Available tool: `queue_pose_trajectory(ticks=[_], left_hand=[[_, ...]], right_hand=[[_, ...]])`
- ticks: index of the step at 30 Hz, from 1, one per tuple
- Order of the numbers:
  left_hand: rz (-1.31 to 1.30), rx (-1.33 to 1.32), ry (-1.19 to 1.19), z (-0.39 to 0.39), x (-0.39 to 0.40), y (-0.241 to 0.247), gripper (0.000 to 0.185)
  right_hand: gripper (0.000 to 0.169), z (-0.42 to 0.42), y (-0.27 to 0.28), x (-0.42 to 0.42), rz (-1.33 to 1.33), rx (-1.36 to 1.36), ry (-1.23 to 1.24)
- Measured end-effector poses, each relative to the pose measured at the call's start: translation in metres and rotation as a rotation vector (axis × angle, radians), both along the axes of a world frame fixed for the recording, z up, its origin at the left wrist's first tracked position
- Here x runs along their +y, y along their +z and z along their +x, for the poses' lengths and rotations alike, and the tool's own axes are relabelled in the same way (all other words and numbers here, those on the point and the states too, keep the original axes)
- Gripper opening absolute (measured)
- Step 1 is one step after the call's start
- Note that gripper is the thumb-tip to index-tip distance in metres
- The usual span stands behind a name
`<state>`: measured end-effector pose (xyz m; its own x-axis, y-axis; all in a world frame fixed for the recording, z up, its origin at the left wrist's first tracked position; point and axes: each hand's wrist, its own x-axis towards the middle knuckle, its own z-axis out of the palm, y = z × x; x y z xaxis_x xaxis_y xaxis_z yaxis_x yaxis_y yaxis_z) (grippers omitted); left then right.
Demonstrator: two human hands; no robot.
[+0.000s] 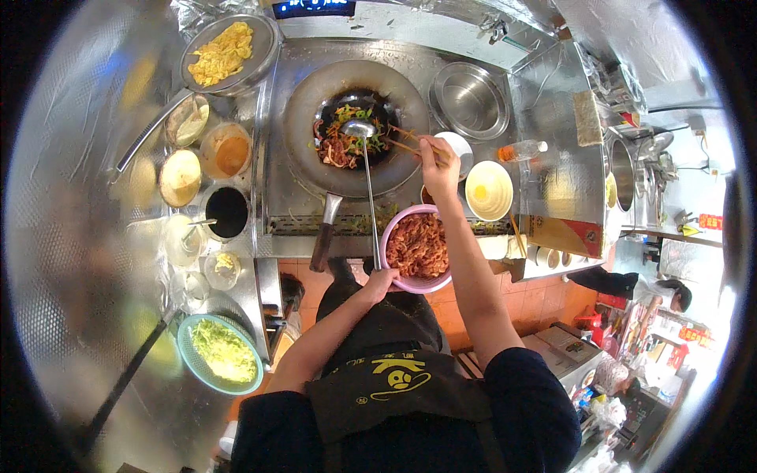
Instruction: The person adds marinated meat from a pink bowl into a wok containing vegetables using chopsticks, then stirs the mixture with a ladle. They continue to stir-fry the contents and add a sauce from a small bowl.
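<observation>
A wok (301,148) sits on the stove, holding strips of meat (337,151) with shredded vegetables. My right hand (439,165) grips wooden chopsticks (408,143), whose tips reach over the food from the right. My left hand (381,284) is at the rim of a pink bowl (385,260) filled with raw sliced meat (417,245), and at the end of a metal ladle's handle (372,207). The ladle's bowl (359,129) rests over the food. Which fingers bear the bowl is hidden. The wok's handle (324,236) points towards me.
Left of the wok stand a strainer of cooked egg (222,54), seasoning containers (227,152), dark sauce (226,213) and a basket of shredded greens (220,355). To the right are a steel pot (470,100), a cream bowl (489,191) and a bottle (523,151). Other people are far right.
</observation>
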<state>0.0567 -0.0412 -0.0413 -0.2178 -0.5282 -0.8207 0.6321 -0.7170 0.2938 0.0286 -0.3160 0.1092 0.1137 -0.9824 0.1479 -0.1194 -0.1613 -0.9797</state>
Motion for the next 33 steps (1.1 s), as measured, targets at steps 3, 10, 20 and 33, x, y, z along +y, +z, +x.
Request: queue_pose_trajectory(ticks=[3,10,20,33], left_hand=[[-0.015,0.007,0.007,-0.005,0.009,-0.007,0.021],[-0.087,0.034,0.021,0.004,0.006,-0.009,0.018],[-0.386,0.027,-0.228,0.002,0.0,-0.016,0.02],[-0.108,-0.046,-0.037,0.03,0.017,-0.029,0.037]], right_hand=[[0.019,-0.03,-0.049,-0.007,0.046,0.506,-0.011],[0.017,-0.041,-0.024,0.012,0.068,0.439,-0.004],[0.028,-0.199,0.029,0.101,0.259,-0.413,-0.484],[0.028,-0.445,-0.104,0.091,-0.218,1.335,0.443]])
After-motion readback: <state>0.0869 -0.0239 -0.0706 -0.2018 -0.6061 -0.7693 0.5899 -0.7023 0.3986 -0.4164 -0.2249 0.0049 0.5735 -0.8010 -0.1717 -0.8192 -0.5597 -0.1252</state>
